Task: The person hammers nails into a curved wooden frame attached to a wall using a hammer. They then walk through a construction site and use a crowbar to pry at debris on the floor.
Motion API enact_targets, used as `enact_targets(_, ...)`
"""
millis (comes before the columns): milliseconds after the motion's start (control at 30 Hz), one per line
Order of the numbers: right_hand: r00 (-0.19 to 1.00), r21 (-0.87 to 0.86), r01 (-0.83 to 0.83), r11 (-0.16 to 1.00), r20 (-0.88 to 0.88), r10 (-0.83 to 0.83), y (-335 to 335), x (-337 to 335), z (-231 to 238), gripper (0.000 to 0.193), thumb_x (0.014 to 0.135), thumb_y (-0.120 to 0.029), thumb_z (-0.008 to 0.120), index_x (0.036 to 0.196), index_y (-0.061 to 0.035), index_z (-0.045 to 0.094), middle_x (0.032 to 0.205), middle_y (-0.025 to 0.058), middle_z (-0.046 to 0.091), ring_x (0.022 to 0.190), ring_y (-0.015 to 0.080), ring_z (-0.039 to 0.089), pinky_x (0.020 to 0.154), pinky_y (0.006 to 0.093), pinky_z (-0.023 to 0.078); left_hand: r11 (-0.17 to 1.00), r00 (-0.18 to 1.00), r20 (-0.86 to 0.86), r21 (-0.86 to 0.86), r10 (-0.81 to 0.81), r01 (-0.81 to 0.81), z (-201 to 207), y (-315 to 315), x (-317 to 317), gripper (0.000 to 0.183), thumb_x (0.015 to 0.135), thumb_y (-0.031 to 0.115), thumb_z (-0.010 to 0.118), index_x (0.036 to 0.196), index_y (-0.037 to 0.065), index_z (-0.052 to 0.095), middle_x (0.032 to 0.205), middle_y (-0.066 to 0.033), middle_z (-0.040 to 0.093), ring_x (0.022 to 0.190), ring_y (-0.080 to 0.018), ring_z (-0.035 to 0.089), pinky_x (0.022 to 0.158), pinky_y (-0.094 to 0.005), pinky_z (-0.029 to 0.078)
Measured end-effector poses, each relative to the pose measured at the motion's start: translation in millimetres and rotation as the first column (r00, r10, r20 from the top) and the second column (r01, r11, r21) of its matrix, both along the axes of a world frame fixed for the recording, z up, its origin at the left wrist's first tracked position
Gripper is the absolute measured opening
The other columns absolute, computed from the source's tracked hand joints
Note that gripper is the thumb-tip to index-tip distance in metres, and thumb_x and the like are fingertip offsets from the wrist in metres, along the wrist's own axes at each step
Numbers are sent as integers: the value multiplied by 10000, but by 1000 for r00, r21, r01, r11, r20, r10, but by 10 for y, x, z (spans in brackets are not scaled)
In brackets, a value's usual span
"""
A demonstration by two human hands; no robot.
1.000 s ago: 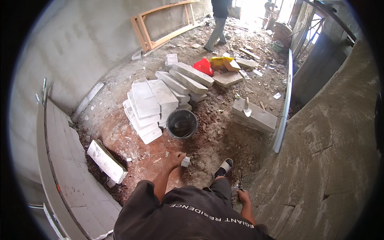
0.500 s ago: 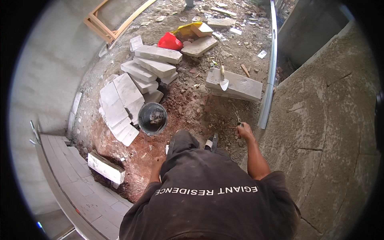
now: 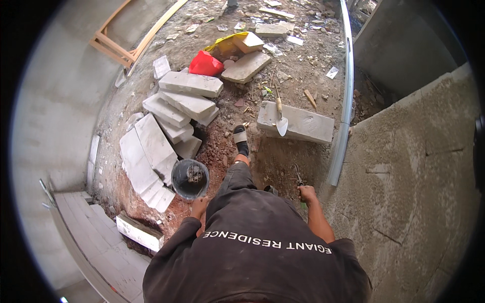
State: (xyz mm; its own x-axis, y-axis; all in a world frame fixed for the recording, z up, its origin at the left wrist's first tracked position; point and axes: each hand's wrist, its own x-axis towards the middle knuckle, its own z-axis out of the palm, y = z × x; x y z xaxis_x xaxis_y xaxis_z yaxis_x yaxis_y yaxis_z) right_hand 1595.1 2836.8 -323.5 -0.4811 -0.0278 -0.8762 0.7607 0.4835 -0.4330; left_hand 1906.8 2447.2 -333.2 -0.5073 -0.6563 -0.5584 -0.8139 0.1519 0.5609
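My right hand point(image 3: 306, 194) is closed round the dark handle of a slim metal hand tool point(image 3: 298, 173) with a bent, thin end, held over bare soil; its exact kind is unclear. My left hand point(image 3: 200, 206) looks closed, just below the rim of a black bucket point(image 3: 178, 188); whether anything is in its fingers is hidden. A grey lump lies inside the bucket. Ahead of my right hand, a trowel point(image 3: 281, 123) with a wooden handle rests on a long pale block point(image 3: 310, 121).
Stacked pale blocks point(image 3: 189, 83) stand at the left, beyond the bucket. A red bag point(image 3: 205, 64) and a yellow sack point(image 3: 226, 44) lie farther off. Along the right runs a metal rail point(image 3: 345, 101) beside a rough wall point(image 3: 414, 177). A lone block point(image 3: 139, 232) sits lower left.
My left leg has stepped forward, its sandalled foot now showing. The view has moved forward, so the bucket appears nearer my left hand. My right hand still grips the tool.
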Motion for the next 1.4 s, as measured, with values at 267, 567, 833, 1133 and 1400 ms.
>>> enact_targets(267,956,246,270,931,42,-289,-762,-1069,-420,159,819,-148,541,786,4,573,591,78,549,438,154,505,412,329,412,989,982,124,-37,-140,146,157,-1621,-1997,451,822,412,538,905,-22,629,881,-227,629,872,-347,602,769,-392,443)
enact_targets(567,968,138,243,960,29,-249,-1807,-2147,-312,175,830,-203,577,751,-50,550,570,43,530,401,134,471,367,301,371,933,989,-111,-356,-97,52,842,-3667,-3568,416,852,377,530,944,-20,611,881,-223,623,856,-318,606,763,-365,453)
enact_targets(833,960,128,261,957,74,-271,-2066,-3014,-545,210,823,-228,592,730,-46,547,567,45,534,403,127,474,368,298,369,959,976,131,-202,-176,200,590,-3259,-3900,494,835,424,515,934,-50,613,931,-261,610,910,-355,595,778,-400,446)
enact_targets(1133,840,276,469,839,155,-520,-1893,-4007,-1089,201,835,-224,588,778,-33,561,561,38,544,368,142,457,360,333,348,942,929,228,-105,-291,320,-164,-4136,-5904,425,845,392,542,799,-23,618,670,-129,599,608,-206,580,591,-342,460)
enact_targets(1400,618,250,706,663,241,-749,-1638,-4563,-1340,304,850,-296,569,740,-12,553,524,79,525,387,175,462,370,374,366,771,752,-205,-302,-627,561,163,-3787,-10454,421,887,367,508,980,-35,590,869,-155,627,800,-247,601,728,-330,469)
